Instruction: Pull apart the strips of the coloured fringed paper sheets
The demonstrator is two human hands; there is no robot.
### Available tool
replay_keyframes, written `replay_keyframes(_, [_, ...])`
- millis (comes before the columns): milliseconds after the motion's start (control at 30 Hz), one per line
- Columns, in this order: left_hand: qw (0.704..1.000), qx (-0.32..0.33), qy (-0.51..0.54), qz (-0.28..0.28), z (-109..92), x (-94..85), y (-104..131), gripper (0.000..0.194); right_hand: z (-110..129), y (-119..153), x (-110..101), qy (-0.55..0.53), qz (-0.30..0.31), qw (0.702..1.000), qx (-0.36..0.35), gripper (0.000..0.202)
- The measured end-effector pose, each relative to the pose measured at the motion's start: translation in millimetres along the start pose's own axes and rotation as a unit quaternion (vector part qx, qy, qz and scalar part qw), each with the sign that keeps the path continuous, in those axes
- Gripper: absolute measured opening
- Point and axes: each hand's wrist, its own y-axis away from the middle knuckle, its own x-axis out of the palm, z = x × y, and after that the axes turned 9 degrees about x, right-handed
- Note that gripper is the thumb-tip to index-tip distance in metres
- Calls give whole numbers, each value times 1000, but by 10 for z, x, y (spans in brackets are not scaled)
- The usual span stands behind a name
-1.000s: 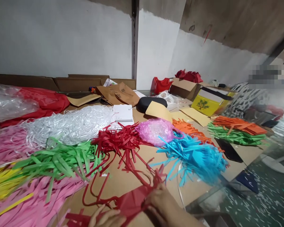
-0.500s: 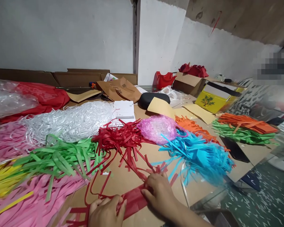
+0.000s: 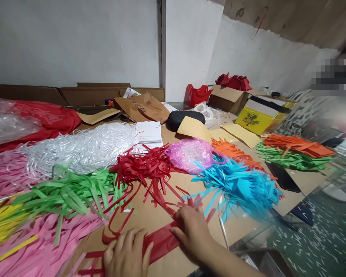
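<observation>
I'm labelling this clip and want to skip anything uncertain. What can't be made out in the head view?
- Red paper: its middle and ends lie under the left hand and right hand, so its shape is unclear.
- Left hand: its wrist is cut off by the bottom edge.
- White booklet: print too small to read.
- Upper right corner: pixelated blur.
- Pink strips: run past the bottom edge.

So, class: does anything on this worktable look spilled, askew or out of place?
Yes. Loose red strips trail out of their heap across the cardboard toward the left hand and right hand, which press a red paper piece flat. The blue strips splay toward the table edge.
</observation>
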Motion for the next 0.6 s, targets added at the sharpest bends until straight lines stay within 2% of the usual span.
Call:
replay_keyframes(67, [998, 56, -8, -28, -6, -17, -22, 27, -30, 27, -94, 35, -16, 994, -104, 27])
replay_keyframes(133, [993, 114, 18, -15, 1, -22, -34, 31, -99, 29, -197, 67, 19, 971, -231, 25])
replay_keyframes(200, [988, 148, 43, 0, 3, -30, -44, 25, -180, -5, -278, 77, 55, 950, -297, 17])
replay_keyframes(300, [990, 138, 38, -3, -32, -43, -67, 21, -218, -80, -339, 40, 70, 961, -266, 14])
replay_keyframes(400, [993, 103, 49, -18, -94, -29, -93, 13, -106, -81, -314, 12, 55, 975, -214, 7])
replay_keyframes(500, [993, 79, 80, -39, -92, -13, -95, 15, 15, -11, -200, 30, 56, 966, -251, 28])
replay_keyframes(600, [989, 78, 111, -56, 27, -40, -63, 22, -5, -3, -107, 58, 81, 964, -245, 10])
